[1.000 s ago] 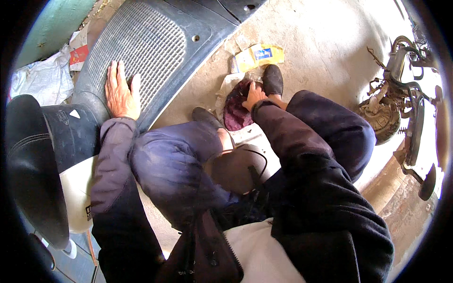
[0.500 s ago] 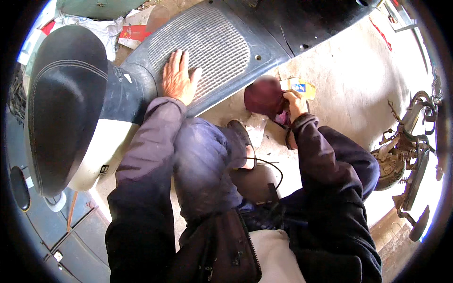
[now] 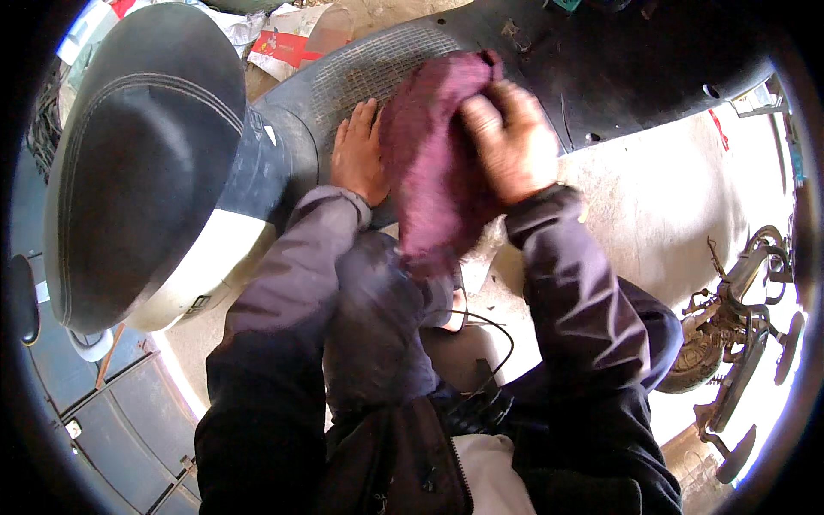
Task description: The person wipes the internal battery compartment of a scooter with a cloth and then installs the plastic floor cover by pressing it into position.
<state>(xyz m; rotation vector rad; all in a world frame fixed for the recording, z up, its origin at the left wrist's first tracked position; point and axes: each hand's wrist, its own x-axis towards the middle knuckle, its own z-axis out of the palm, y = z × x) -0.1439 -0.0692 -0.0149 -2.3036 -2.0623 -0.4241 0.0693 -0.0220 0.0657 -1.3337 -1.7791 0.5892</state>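
My right hand (image 3: 519,148) grips a maroon cloth (image 3: 438,159), which hangs down in loose folds and is slightly blurred. It covers part of the ridged grey footboard (image 3: 360,69) of a scooter. Left of the cloth, my left hand (image 3: 359,159) lies with its fingers spread on the footboard, close to the seat base; the cloth's edge hides part of it. The scooter's black stitched seat (image 3: 146,163) rises on the left, above a cream body panel (image 3: 227,249).
A two-wheeled vehicle (image 3: 730,322) with exposed metal parts stands at the right. Red-and-white packaging (image 3: 283,45) lies beyond the footboard. A thin black cable (image 3: 506,335) curves near my legs. Grey-blue panels (image 3: 129,421) fill the lower left.
My right hand has lifted the cloth from near the floor, up and leftward over the footboard. My left hand stays on the footboard while the whole view has shifted somewhat.
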